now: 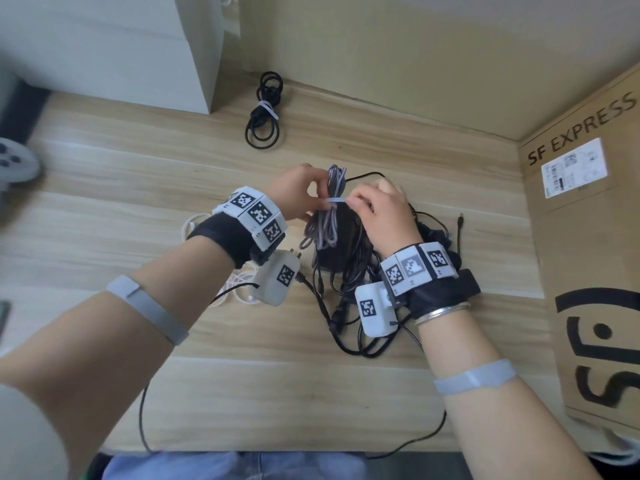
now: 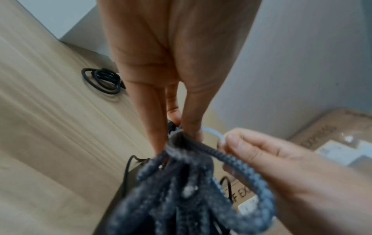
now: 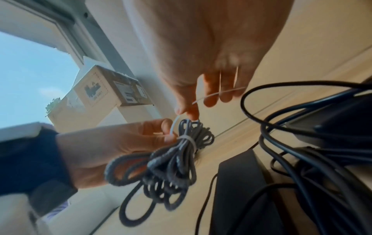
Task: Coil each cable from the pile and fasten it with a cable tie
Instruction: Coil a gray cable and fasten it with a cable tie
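I see the left hand (image 1: 294,192) pinching the coiled grey cable (image 1: 327,216) at its waist above the bench (image 1: 138,174) to keep the loops bunched, right hand (image 1: 377,209) fingers pinching the white cable tie (image 1: 335,200) tail to cinch it.

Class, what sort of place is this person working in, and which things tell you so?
Probably a home or small office: a wood-grain desk, a white drawer unit on it, and an SF Express shipping box alongside.

Wood desk (image 1: 346,386): tied black coil (image 1: 264,110) at back, cable pile (image 1: 349,289) mid, box (image 1: 588,237) right.
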Demonstrator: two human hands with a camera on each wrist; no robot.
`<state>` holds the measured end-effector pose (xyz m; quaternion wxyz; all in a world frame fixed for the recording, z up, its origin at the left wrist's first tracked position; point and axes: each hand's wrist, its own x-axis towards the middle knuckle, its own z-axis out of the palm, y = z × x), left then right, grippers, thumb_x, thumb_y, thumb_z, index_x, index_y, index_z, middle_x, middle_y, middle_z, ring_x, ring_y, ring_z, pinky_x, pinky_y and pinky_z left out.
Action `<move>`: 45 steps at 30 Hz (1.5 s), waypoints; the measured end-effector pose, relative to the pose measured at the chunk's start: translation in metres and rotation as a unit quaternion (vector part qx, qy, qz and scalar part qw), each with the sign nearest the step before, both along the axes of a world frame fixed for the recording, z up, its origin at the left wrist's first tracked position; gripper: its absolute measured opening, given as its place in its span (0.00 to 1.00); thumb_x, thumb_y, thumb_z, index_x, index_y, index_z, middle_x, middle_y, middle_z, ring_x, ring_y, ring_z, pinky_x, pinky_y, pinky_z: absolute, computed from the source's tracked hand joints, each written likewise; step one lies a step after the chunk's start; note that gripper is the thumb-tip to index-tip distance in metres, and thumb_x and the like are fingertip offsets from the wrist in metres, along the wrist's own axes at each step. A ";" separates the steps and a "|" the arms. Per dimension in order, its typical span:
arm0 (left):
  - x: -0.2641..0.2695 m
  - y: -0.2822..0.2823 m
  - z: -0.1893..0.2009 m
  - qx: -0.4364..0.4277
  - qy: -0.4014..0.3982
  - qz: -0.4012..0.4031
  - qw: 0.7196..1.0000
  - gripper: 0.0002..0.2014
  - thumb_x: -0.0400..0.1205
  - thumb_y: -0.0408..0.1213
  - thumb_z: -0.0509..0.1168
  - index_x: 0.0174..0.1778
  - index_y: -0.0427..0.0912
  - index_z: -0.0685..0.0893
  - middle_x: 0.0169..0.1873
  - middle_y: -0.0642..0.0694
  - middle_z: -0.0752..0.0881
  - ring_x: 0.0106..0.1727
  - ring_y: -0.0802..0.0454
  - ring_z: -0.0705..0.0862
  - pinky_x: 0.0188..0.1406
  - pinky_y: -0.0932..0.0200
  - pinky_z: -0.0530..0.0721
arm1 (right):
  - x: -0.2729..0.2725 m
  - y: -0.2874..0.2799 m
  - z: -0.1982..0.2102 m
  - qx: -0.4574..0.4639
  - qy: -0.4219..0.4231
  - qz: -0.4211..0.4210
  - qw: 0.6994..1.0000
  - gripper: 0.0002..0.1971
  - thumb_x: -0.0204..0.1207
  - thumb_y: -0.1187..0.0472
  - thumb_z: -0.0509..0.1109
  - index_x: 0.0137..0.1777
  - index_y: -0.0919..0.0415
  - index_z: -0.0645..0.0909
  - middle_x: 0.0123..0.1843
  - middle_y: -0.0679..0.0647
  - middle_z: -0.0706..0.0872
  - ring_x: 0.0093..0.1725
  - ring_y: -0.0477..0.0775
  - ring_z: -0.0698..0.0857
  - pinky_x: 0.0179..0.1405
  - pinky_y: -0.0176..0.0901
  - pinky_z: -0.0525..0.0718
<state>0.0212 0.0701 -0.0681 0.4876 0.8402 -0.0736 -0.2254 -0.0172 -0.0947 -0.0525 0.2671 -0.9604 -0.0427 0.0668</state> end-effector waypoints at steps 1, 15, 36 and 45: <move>0.000 0.001 0.002 -0.020 0.006 0.012 1.000 0.13 0.76 0.29 0.69 0.30 0.43 0.74 0.45 0.51 0.74 0.41 0.50 0.82 0.26 0.64 0.87 | 0.000 -0.001 -0.001 0.001 -0.025 -0.008 1.000 0.09 0.80 0.55 0.65 0.45 0.56 0.85 0.44 0.48 0.73 0.52 0.51 0.69 0.49 0.39 0.63; 0.000 -0.010 0.013 -0.070 -0.008 0.085 0.994 0.08 0.84 0.32 0.59 0.38 0.40 0.78 0.58 0.37 0.78 0.47 0.36 0.86 0.46 0.45 0.88 | 0.001 0.021 0.012 0.105 0.130 -0.061 0.984 0.11 0.82 0.50 0.61 0.54 0.54 0.81 0.41 0.48 0.83 0.45 0.50 0.80 0.37 0.38 0.72; -0.012 0.009 -0.016 -0.232 0.195 0.023 0.953 0.12 0.84 0.25 0.56 0.42 0.43 0.80 0.31 0.54 0.85 0.32 0.60 0.81 0.33 0.68 0.78 | 0.000 0.007 -0.015 0.173 0.119 -0.087 0.974 0.15 0.84 0.58 0.56 0.62 0.62 0.80 0.38 0.45 0.84 0.35 0.41 0.80 0.28 0.23 0.71; -0.018 0.009 -0.021 -0.268 0.181 0.025 0.946 0.08 0.82 0.27 0.60 0.42 0.42 0.81 0.31 0.51 0.85 0.28 0.61 0.77 0.32 0.69 0.77 | -0.007 0.013 -0.016 0.260 0.149 -0.114 0.947 0.16 0.82 0.53 0.56 0.64 0.55 0.78 0.55 0.54 0.88 0.56 0.55 0.86 0.61 0.61 0.81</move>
